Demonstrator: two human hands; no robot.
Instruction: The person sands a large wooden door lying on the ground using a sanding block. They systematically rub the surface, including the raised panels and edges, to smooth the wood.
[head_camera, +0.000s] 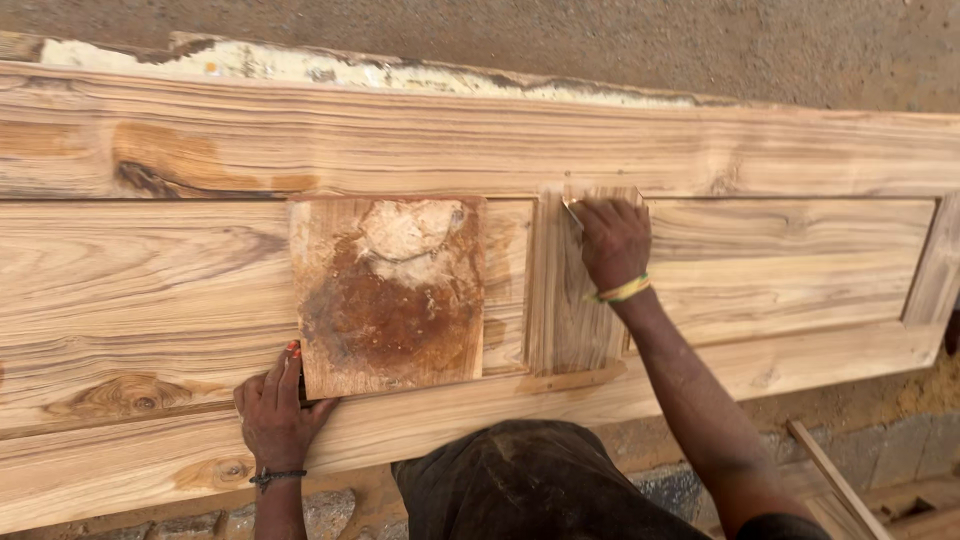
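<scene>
Two hands: on a pale, grained wooden door (200, 290).
Left hand (275, 415): fingers spread, steadying a stained square board (390, 295) lying on the door.
Right hand (613, 243): fingers pinching a small blade (572, 210) against the upright rail.
Around: rough floor (600, 40), loose stick (830, 480).

Square board (388, 295) blocks the door panel (150, 290); the right panel (790, 260) lies open.

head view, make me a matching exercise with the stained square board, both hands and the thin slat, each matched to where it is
1. stained square wooden board
2. left hand
3. right hand
4. thin loose wooden slat

a. on the floor, lower right
b. on the upright rail of the pale wooden door, holding a small blade
c. lying on the door's left panel
d. at the board's lower left corner

Pairs: 1-c, 2-d, 3-b, 4-a
</scene>
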